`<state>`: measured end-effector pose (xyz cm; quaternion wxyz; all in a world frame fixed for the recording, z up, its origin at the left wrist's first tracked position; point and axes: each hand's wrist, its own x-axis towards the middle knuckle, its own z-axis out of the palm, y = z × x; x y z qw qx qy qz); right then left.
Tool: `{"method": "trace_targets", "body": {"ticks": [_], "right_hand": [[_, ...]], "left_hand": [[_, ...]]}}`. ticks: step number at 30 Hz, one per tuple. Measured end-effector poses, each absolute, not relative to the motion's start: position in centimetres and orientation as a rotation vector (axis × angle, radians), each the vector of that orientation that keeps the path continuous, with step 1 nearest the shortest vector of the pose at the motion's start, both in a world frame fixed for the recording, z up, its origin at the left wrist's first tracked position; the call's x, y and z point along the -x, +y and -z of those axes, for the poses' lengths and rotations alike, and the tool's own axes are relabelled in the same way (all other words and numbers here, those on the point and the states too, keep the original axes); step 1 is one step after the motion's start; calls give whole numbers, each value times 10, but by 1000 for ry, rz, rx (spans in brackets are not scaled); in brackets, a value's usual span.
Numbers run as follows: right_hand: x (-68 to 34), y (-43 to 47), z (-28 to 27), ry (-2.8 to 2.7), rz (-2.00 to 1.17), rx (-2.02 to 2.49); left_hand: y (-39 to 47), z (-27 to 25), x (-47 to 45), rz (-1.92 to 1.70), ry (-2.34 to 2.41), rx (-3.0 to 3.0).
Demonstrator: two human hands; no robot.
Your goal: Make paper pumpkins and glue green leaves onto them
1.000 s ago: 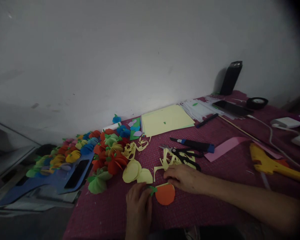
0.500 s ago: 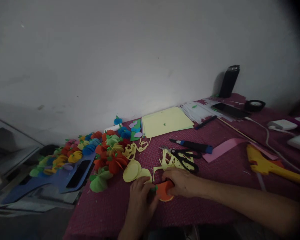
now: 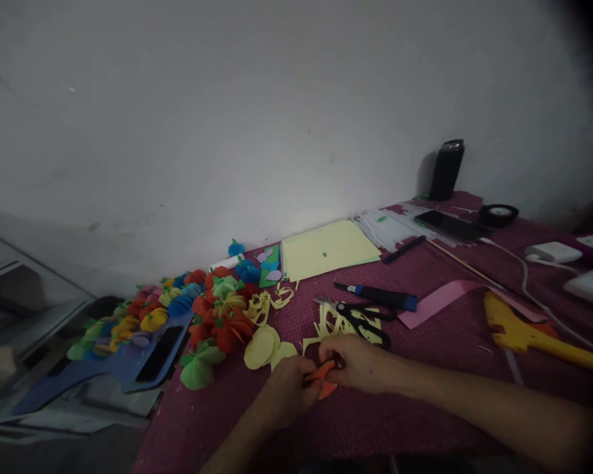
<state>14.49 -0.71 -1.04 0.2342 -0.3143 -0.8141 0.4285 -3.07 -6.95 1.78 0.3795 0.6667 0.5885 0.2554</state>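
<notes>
Low over the front of the table, an orange folded-paper piece (image 3: 327,388) is between both hands. My left hand (image 3: 292,385) pinches its left side, and my right hand (image 3: 348,361) grips its right side with curled fingers. Part of the piece is hidden behind the fingers. Just beyond the hands lie yellow paper circles (image 3: 261,347) and, to the right, black-handled scissors (image 3: 358,320) on yellow paper offcuts (image 3: 326,324). Finished-looking paper pumpkins in red and orange (image 3: 233,330) and a light green one (image 3: 201,364) are heaped to the left.
A blue utility knife (image 3: 385,296) lies behind the scissors. Yellow paper sheets (image 3: 329,249) rest by the wall. At right are a pink strip (image 3: 435,301), a yellow glue gun (image 3: 518,327), a phone (image 3: 449,226) and a black bottle (image 3: 447,170). More paper pumpkins sit on a blue stool (image 3: 113,375).
My left hand has closed in on the orange piece, its fingers now wrapped at the edge. The piece looks turned and more bent between the hands. The view has shifted slightly.
</notes>
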Motion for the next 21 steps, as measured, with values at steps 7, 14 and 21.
{"method": "trace_targets", "body": {"ticks": [7, 14, 21], "right_hand": [[-143, 5, -8, -1898, -1291, 844], [-142, -4, -2, -2058, -1320, 796], [-151, 11, -7, -2243, -1349, 813]], "left_hand": [[-68, -4, 20, -1138, 1426, -1074], [-74, 19, -4, -1282, 1369, -881], [-78, 15, 22, -1208, 1438, -960]]}}
